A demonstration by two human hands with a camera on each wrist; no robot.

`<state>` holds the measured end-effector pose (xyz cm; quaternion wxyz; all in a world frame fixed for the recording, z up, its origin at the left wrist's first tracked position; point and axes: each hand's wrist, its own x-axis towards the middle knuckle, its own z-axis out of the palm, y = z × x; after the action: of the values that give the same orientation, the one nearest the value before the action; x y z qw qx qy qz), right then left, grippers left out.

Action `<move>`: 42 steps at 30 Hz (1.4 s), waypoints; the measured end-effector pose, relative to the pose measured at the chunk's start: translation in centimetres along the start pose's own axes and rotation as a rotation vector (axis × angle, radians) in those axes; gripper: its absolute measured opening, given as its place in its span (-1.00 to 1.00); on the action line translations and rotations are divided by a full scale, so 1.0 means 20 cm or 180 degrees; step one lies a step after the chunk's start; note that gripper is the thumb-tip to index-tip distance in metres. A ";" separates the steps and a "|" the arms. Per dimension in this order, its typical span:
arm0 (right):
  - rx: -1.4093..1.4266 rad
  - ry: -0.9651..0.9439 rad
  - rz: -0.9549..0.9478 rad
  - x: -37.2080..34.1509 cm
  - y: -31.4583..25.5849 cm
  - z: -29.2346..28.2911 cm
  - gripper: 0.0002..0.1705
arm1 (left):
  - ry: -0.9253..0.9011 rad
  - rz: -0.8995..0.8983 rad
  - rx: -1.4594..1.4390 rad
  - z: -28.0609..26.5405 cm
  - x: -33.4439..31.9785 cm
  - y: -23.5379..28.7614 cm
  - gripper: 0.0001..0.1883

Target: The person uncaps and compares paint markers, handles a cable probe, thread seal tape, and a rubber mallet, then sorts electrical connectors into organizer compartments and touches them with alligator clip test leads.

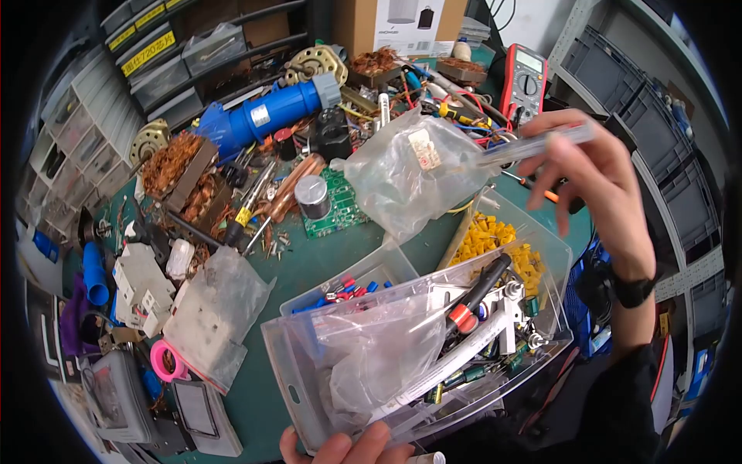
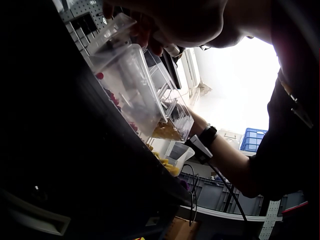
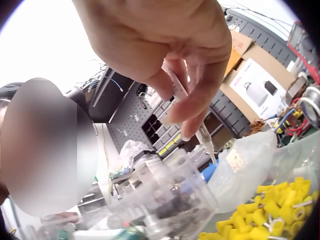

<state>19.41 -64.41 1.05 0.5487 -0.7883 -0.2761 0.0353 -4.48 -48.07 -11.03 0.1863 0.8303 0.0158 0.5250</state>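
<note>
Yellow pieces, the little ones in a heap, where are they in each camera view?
Head: yellow pieces right of centre, around mid-height.
Left wrist: yellow pieces a little below centre.
Right wrist: yellow pieces at bottom right.
Shared landmark: the clear box in the left hand.

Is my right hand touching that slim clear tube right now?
Touching. The right wrist view shows the right hand gripping the slim clear tube, which runs between its fingers.
</note>
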 end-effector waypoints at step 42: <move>-0.0174 -0.0135 0.0149 0.10 0.19 -0.05 -0.72 | 0.0225 0.0505 0.0258 0.06 -0.04 -0.05 -0.56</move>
<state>23.05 -65.27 -1.43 0.5201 -0.8083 -0.2700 0.0573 -3.63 -47.65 -12.45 0.1098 0.8168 -0.0222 0.5660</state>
